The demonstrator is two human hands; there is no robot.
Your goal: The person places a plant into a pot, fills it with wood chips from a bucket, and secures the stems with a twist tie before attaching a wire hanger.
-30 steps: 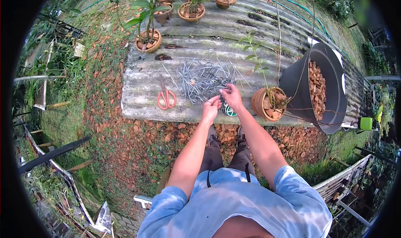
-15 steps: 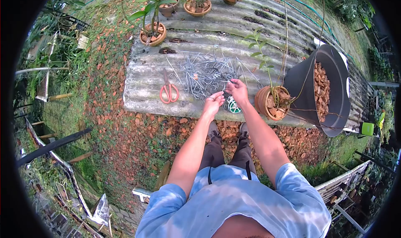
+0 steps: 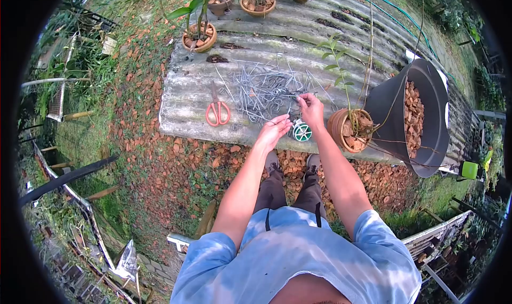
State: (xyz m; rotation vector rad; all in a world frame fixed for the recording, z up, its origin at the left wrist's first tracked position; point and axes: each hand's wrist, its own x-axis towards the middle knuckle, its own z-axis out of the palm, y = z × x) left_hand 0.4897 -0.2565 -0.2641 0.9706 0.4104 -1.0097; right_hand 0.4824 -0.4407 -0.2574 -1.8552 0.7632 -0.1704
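Observation:
A tangled pile of metal wire hooks (image 3: 261, 90) lies on the grey corrugated sheet (image 3: 181, 109). At the pile's front edge my left hand (image 3: 274, 132) is closed in a pinch on a thin wire that points up. Just to the right, my right hand (image 3: 311, 110) pinches a thin piece of wire near the dark part of the pile. The green and white spool (image 3: 302, 132) sits between and below my hands. Scissors with orange handles (image 3: 218, 113) lie left of the pile, blades pointing away.
To the right are a clay pot (image 3: 337, 126) with a tall leafy stem and a tilted black bucket (image 3: 433, 117) of brown chips. Potted plants stand at the back, one in a clay pot (image 3: 199, 39). A green hose (image 3: 397, 10) runs behind; brown chips cover the ground.
The view has shifted slightly. My right hand has risen a little and turned more upright, with its fingertips nearer the pile. My left hand still pinches wire, its fingers slightly more spread.

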